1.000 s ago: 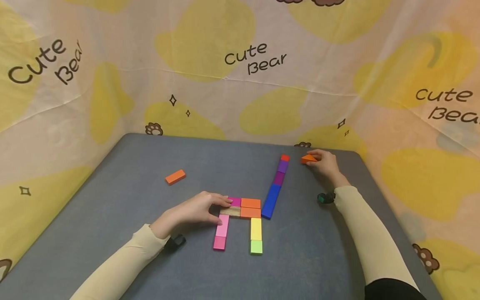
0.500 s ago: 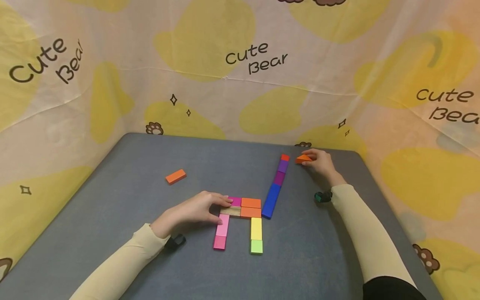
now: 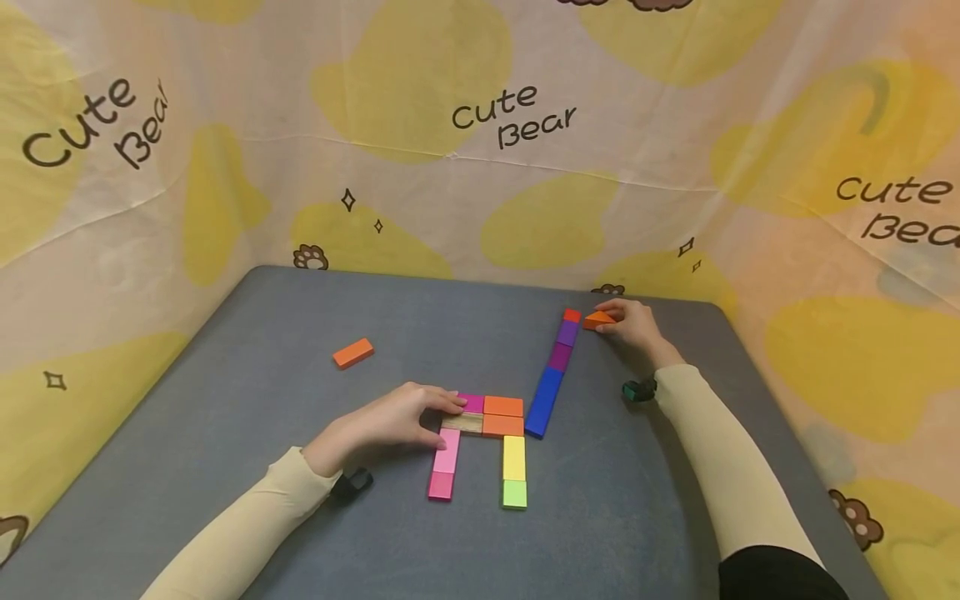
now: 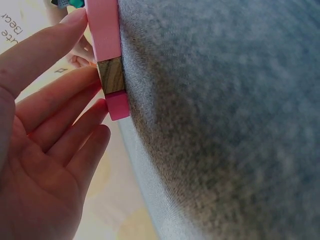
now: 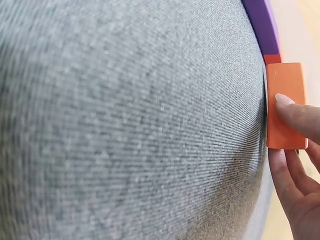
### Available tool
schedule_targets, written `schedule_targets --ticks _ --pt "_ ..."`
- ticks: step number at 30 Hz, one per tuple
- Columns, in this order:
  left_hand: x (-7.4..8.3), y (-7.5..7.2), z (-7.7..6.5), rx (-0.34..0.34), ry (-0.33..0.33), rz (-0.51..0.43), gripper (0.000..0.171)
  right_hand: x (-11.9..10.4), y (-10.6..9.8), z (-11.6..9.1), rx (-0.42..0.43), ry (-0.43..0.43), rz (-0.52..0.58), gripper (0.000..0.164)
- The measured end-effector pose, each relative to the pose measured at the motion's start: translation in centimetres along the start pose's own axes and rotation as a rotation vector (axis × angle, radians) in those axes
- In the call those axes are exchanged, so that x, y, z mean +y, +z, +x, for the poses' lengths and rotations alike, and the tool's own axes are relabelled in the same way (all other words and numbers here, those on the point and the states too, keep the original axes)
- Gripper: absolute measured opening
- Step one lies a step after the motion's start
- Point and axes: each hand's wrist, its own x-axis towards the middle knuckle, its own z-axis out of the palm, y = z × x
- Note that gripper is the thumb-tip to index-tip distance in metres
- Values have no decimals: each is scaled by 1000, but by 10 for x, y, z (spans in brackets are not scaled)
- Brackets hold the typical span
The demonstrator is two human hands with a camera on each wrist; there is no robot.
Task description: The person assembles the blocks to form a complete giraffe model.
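Observation:
My right hand [image 3: 636, 325] pinches an orange wedge-shaped block [image 3: 596, 321] by its sides, low over the table at the back right. Just left of that block stands the red block [image 3: 572, 316], the far end of a slanted row with violet [image 3: 567, 333], purple [image 3: 559, 358] and long blue [image 3: 544, 404] blocks. With spread, nearly straight fingers, my left hand [image 3: 390, 417] touches the left end of a flat block figure. Its thumb lies at a pink block [image 4: 106, 30]; other fingertips reach the wood-coloured block [image 4: 111, 76] and magenta block [image 4: 118, 105].
Two orange blocks [image 3: 503, 426] form the figure's right part, with yellow [image 3: 513, 458] and green [image 3: 514, 495] blocks below. A darker pink block [image 3: 441, 486] ends the left leg. One loose orange block [image 3: 352, 353] lies back left on the grey table [image 3: 300, 308]. Printed cloth walls surround it.
My right hand has slid left with the orange wedge-shaped block, bringing it close beside the red block. The left hand has stayed in place on the figure.

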Motion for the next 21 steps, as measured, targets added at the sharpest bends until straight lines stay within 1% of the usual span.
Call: schedule_targets --ticks 21 --pt "0 0 0 -10 -9 -2 51 -2 5 7 14 14 10 43"
